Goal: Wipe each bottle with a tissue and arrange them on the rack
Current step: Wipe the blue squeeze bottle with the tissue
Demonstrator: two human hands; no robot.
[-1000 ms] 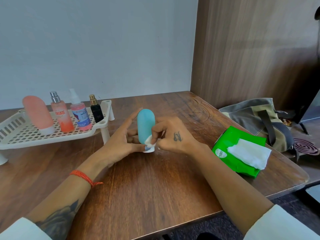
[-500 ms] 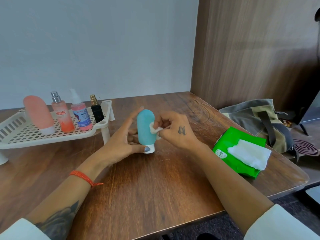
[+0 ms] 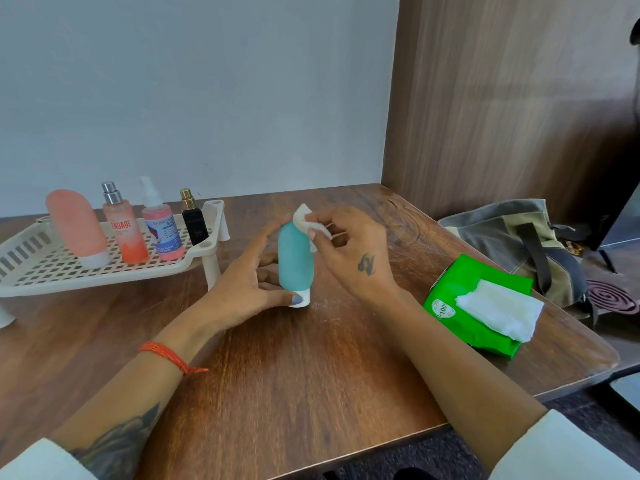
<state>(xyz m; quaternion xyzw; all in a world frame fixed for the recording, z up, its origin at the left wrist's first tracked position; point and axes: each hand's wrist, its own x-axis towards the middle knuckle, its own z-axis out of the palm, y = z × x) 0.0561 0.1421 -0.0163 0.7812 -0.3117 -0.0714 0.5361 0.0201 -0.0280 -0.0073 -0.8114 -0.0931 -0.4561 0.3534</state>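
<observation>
On the brown wooden table [image 3: 311, 368], your left hand [image 3: 242, 289] grips a teal squeeze bottle [image 3: 295, 261] standing cap-down between both hands; your right hand [image 3: 353, 251] pinches a small white tissue [image 3: 306, 221] against its rounded top.

Teal bottle [image 3: 295, 259] w/ white cap, white tissue [image 3: 304, 220], cream rack [image 3: 104, 271], green pack [image 3: 460, 296]

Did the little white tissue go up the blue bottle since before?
Yes. The tissue climbed from the bottle's white cap to the top of the blue bottle, which stayed standing on the table.
</observation>
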